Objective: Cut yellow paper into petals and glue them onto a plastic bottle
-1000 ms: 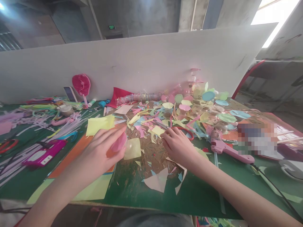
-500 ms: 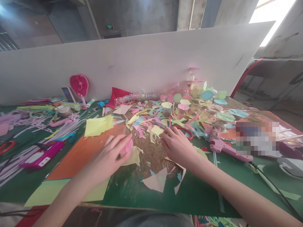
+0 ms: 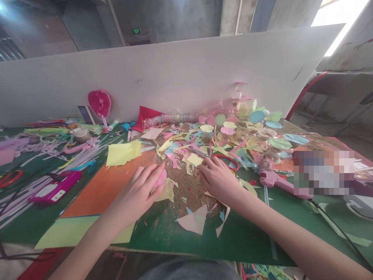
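My left hand (image 3: 142, 184) is over the left middle of the table, its fingers and thumb closed around a pink piece of paper (image 3: 160, 179). Under it lies a pale yellow paper scrap (image 3: 166, 191). My right hand (image 3: 215, 175) is to the right with its fingers curled down; what the fingertips hold, if anything, is hidden. Just behind its knuckles are scissors with red handles (image 3: 233, 163), their blades pointing left, partly covered by the hand. A whitish paper offcut (image 3: 194, 220) lies between my forearms.
A pink glue gun (image 3: 275, 179) with a cord lies right. Paper scraps and coloured paper discs (image 3: 257, 116) cover the back. Left are yellow sheets (image 3: 122, 153), an orange sheet (image 3: 113, 186), a magenta device (image 3: 56, 188) and pale strips. A white panel (image 3: 163, 77) stands behind.
The whole view has shifted slightly to the right and up. Both hands keep nearly the same pose, and the pink paper is still in my left hand.
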`<state>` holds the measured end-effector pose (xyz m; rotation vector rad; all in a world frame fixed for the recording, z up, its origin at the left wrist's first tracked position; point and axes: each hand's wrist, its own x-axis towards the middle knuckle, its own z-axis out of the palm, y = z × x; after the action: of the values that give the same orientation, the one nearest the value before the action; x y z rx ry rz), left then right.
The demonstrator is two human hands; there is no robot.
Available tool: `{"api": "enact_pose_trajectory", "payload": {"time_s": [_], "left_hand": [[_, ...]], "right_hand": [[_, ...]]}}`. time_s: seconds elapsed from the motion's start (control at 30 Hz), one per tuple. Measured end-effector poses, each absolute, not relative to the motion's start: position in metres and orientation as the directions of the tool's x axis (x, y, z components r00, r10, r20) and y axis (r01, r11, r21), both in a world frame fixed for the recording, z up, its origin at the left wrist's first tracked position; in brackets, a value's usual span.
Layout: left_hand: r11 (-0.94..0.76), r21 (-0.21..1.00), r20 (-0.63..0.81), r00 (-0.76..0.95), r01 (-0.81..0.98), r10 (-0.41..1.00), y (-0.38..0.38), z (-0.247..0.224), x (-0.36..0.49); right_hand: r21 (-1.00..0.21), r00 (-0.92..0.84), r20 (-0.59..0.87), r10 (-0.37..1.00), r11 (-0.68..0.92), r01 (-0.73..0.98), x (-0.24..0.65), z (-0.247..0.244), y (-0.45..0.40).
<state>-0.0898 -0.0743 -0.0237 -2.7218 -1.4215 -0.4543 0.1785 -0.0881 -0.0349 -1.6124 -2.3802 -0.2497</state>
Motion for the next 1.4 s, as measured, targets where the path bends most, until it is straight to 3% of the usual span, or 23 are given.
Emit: {"api": "enact_pose_trajectory", "payload": {"time_s": [0.17,0.27,0.4,0.5,0.63,0.83,1.03,1.13,1.23,1.33,1.4], "left_hand": [[-0.59,0.043,0.289,0.556,0.806,0.78,-0.073,-0.026,-0.091],[-0.603,-0.067,0.358,0.584,0.795,0.729,-0.075,-0.026,-0.089],[-0.619,-0.264,0.538,0.646,0.74,0.542,-0.095,-0.013,-0.07],[-0.702,-0.312,0.588,0.711,0.64,0.386,-0.116,0.003,-0.044],[-0.825,-0.306,0.583,0.779,0.475,0.232,-0.129,0.008,0.002],[-0.902,-0.248,0.565,0.809,0.354,0.162,-0.126,-0.025,0.051],[-0.975,-0.095,0.528,0.84,0.203,0.124,-0.151,-0.039,0.035],[-0.965,-0.083,0.548,0.82,0.248,0.164,-0.153,-0.021,0.015],[-0.89,-0.128,0.63,0.729,0.438,0.268,-0.137,0.004,-0.009],[-0.651,-0.121,0.615,0.571,0.75,0.544,-0.11,0.022,-0.035],[-0.458,-0.038,0.479,0.419,0.888,0.771,-0.094,0.026,-0.05]], "right_hand": [[0.012,-0.365,0.306,0.879,0.38,0.925,0.179,-0.039,-0.086],[0.012,-0.359,0.308,0.881,0.374,0.927,0.18,-0.041,-0.085],[0.001,-0.359,0.318,0.878,0.378,0.926,0.18,-0.041,-0.086],[-0.006,-0.364,0.323,0.874,0.386,0.922,0.18,-0.04,-0.087],[-0.033,-0.39,0.282,0.877,0.415,0.909,0.179,-0.036,-0.087],[-0.052,-0.372,0.27,0.888,0.4,0.915,0.18,-0.035,-0.085],[-0.198,-0.284,0.349,0.893,0.366,0.909,0.183,-0.03,-0.085],[-0.2,-0.261,0.393,0.882,0.359,0.912,0.186,-0.03,-0.084],[-0.142,-0.254,0.42,0.871,0.34,0.93,0.189,-0.034,-0.08],[-0.087,-0.25,0.428,0.868,0.316,0.945,0.191,-0.039,-0.076],[-0.079,-0.241,0.431,0.869,0.302,0.95,0.192,-0.04,-0.075]]}}
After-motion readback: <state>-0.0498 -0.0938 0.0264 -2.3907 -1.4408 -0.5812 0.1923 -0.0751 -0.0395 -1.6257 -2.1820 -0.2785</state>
